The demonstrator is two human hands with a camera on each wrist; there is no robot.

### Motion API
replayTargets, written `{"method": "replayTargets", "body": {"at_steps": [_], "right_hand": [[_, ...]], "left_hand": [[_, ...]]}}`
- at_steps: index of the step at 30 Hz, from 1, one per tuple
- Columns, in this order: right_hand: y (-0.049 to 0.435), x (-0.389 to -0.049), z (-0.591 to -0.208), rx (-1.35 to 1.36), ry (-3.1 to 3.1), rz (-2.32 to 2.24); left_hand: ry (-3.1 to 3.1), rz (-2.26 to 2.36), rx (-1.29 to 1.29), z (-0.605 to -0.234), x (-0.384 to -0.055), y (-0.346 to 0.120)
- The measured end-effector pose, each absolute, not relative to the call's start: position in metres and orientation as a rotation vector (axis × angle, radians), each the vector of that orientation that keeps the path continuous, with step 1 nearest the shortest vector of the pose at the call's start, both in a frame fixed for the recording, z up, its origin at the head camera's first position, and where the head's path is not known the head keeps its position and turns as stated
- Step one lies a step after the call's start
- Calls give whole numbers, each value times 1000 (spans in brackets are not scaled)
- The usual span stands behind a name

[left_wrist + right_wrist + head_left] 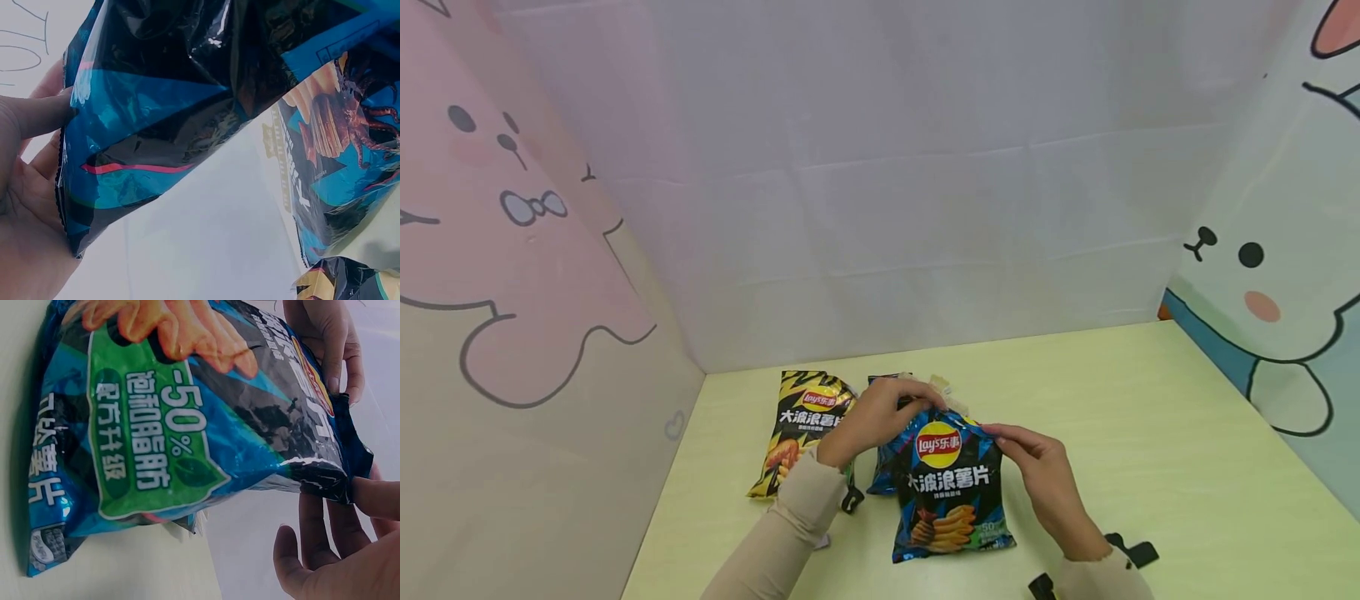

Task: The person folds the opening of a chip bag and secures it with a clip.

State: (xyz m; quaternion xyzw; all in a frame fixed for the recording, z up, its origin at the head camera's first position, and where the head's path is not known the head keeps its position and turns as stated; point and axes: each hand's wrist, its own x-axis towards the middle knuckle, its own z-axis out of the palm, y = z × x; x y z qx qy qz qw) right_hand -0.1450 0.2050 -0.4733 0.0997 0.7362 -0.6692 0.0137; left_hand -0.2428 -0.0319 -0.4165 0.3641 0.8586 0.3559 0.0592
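Note:
A blue and black bag of Lay's potato chips (951, 487) is held by its top edge, front face toward me. My left hand (880, 421) pinches the top edge near its left corner, and my right hand (1039, 475) pinches the top right corner. In the right wrist view, the right thumb and fingers (350, 556) grip the crimped end, with the left hand (334, 344) farther along it. The left wrist view shows the bag's side (150, 131) beside the left thumb. Behind it, a second blue chip bag (883, 477) is partly hidden.
A yellow and black chip bag (808, 417) lies to the left, partly covered by the left forearm. Behind the blue bags is a pale, see-through item (942, 385). Black straps (1138, 552) show near the right wrist. White cloth (925, 208) hangs behind the table (1150, 433).

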Motion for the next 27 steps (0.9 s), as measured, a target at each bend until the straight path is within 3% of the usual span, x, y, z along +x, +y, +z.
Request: {"method": "replayTargets", "body": {"at_steps": [27], "right_hand": [[195,-150,-469,351,2296,-2135]], "left_hand": [[2685,954,1108,-417,-240,-30]]}}
